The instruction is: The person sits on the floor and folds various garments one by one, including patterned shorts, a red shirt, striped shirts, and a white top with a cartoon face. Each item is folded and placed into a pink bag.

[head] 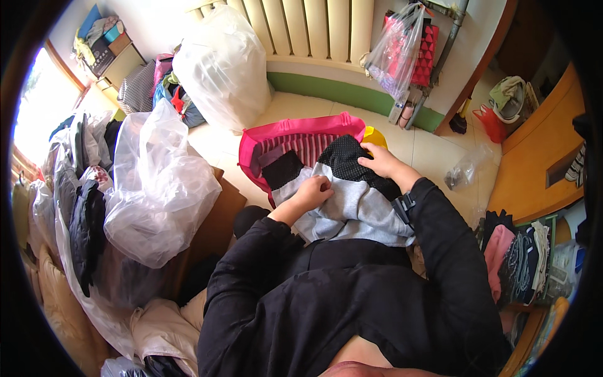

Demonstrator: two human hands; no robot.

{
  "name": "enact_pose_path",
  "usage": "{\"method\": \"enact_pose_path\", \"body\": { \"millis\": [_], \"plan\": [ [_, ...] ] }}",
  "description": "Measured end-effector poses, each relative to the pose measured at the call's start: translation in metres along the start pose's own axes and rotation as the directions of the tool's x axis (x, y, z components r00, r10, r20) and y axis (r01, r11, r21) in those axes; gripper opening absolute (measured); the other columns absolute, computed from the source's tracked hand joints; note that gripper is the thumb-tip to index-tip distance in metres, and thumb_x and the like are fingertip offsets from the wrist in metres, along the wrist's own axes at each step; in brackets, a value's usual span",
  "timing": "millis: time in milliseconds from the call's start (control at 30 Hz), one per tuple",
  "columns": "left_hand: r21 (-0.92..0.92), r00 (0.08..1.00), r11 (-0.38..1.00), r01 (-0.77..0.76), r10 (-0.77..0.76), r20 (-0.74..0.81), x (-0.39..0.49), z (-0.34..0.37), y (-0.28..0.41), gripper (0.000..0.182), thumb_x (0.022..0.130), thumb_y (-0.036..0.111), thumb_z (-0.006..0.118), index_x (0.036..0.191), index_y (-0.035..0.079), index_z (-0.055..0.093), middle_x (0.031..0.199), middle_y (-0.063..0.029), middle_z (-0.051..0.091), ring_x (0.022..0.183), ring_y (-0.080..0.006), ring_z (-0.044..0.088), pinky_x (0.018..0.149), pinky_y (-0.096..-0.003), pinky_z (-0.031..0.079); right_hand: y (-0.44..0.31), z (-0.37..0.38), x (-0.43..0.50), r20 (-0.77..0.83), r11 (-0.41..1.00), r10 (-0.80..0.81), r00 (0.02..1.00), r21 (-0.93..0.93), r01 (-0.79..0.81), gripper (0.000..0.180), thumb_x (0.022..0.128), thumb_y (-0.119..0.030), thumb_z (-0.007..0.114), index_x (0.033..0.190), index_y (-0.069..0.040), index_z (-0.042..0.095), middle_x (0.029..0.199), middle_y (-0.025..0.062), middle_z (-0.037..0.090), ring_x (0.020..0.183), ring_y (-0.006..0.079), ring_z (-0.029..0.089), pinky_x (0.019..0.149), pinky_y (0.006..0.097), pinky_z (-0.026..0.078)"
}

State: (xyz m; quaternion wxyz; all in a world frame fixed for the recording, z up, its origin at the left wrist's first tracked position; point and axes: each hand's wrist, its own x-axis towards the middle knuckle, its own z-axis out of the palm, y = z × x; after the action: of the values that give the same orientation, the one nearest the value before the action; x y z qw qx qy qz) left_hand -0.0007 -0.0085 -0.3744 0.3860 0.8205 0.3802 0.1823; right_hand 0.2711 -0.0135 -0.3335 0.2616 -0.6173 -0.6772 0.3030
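Note:
A grey sweatshirt-like garment (pixel 351 200) with black dotted panels lies across my lap and over the near side of a pink fabric bag (pixel 301 126). My left hand (pixel 311 192) is over the grey cloth with its fingers curled; whether it pinches the fabric is hidden. On the black dotted part (pixel 341 153) rests my right hand (pixel 382 162), thumb and fingers apart. Striped pink and dark cloth (pixel 301 143) shows inside the bag. Something yellow (pixel 375 136) sticks out behind the bag, beyond my right hand.
Left of me, a clear plastic bag (pixel 160 198) lies over a brown wooden piece (pixel 212 226) beside piled clothes (pixel 87 226). A large white plastic bag (pixel 221 70) stands before the radiator (pixel 308 28). To the right are a crumpled clear bag (pixel 468 167), a wooden door (pixel 541 146) and folded clothes (pixel 518 254).

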Motion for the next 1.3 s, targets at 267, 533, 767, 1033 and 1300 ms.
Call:
{"method": "enact_pose_path", "body": {
  "millis": [267,533,767,1033,1300],
  "plan": [
    [-0.28,0.988,0.955,0.099,-0.06,0.144,-0.009,-0.031,0.015,0.014,0.081,0.014,0.062,0.086,0.002,0.056,0.072,0.0013,0.05,0.07,-0.0087,0.047,0.063,-0.0271,0.04,-0.019,-0.011,0.004,-0.079,0.999,0.042,0.996,-0.02,-0.044,0.052,0.074,-0.028,0.081,0.111,0.004,0.063,0.1,0.0164,0.07,0.092,0.0239,0.066,0.084,0.0348,0.05],
    [-0.13,0.863,0.991,-0.029,0.09,0.497,-0.011,-0.081,0.075,0.028,0.09,0.027,0.065,0.084,-0.001,0.061,0.068,-0.0042,0.055,0.067,-0.0105,0.049,0.061,-0.0293,0.041,-0.093,-0.057,-0.026,-0.187,0.918,-0.085,0.979,0.368,0.15,0.033,0.082,-0.013,0.072,0.111,0.002,0.066,0.093,0.0132,0.072,0.085,0.0169,0.066,0.08,0.029,0.049],
    [0.514,0.829,0.827,-0.229,-0.111,0.548,-0.022,-0.102,0.148,0.045,0.079,0.037,0.072,0.106,0.001,0.067,0.103,-0.0216,0.063,0.1,-0.0338,0.061,0.087,-0.0398,0.047,-0.18,-0.096,-0.072,-0.355,0.885,-0.361,0.862,0.161,0.437,0.017,0.082,0.0,0.068,0.099,0.002,0.067,0.087,0.0086,0.07,0.08,0.0132,0.063,0.078,0.027,0.048],
    [0.57,0.713,0.637,-0.519,-0.045,0.699,-0.012,-0.104,0.173,0.068,0.072,0.029,0.077,0.134,0.007,0.056,0.148,-0.0202,0.039,0.136,-0.0294,0.038,0.114,-0.0337,0.025,-0.222,-0.1,-0.116,-0.387,0.839,-0.505,0.772,-0.009,0.545,0.023,0.072,0.006,0.074,0.092,0.0,0.065,0.083,0.0134,0.067,0.075,0.0275,0.064,0.07,0.0317,0.049],
    [0.344,0.628,0.727,-0.595,0.153,0.763,-0.007,-0.081,0.152,0.072,0.058,0.012,0.084,0.125,0.007,0.06,0.128,-0.0134,0.057,0.123,-0.029,0.049,0.106,-0.034,0.037,-0.247,-0.097,-0.15,-0.26,0.711,-0.694,0.672,-0.102,0.695,0.024,0.066,-0.002,0.072,0.089,-0.004,0.066,0.071,0.0111,0.059,0.061,0.0315,0.059,0.056,0.0369,0.046]
  ]
}}
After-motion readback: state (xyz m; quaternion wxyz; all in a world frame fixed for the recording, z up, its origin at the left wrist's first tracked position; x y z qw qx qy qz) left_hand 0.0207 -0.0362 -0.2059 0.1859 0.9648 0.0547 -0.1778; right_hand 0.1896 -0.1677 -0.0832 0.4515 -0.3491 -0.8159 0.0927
